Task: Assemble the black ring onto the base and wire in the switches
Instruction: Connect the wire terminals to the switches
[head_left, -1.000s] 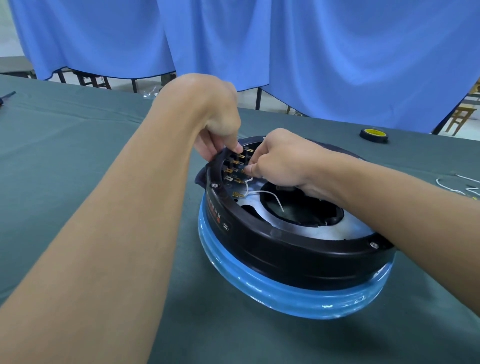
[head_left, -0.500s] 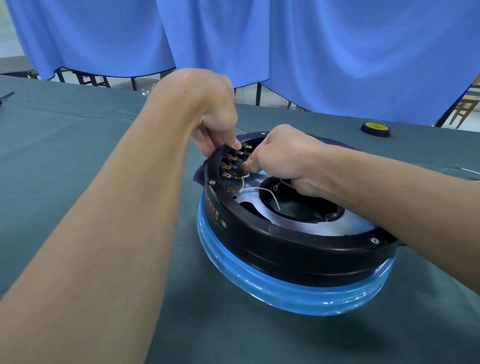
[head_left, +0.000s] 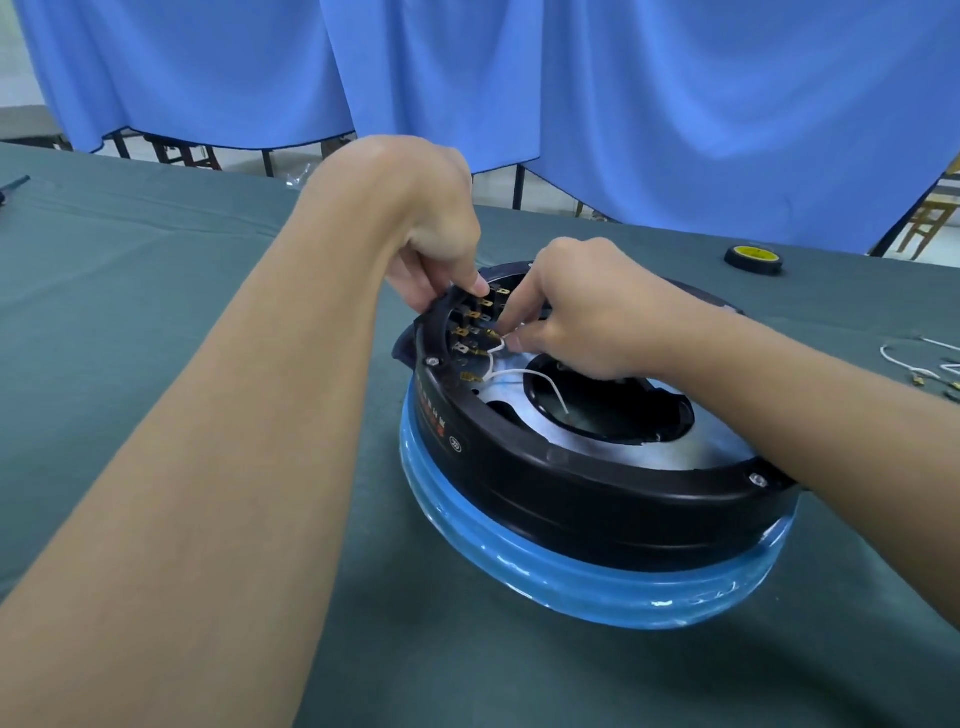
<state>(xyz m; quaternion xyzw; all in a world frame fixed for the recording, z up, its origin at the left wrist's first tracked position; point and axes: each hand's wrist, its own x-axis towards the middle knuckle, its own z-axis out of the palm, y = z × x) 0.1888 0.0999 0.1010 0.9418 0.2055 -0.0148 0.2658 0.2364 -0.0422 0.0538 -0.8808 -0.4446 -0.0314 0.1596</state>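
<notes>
White wire (head_left: 494, 350) in right hand (head_left: 587, 317) pinch

Head camera — close, forward-down view

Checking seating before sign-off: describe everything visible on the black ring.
The black ring looks like glossy moulded plastic and sits on top of the blue-wrapped base. Two screws show in its top rim. Its outer left wall bears red print and a small round mark; brass terminals line the inner far-left wall. The left hand grips that far-left rim; the right hand pinches a white wire beside the terminals.
</notes>
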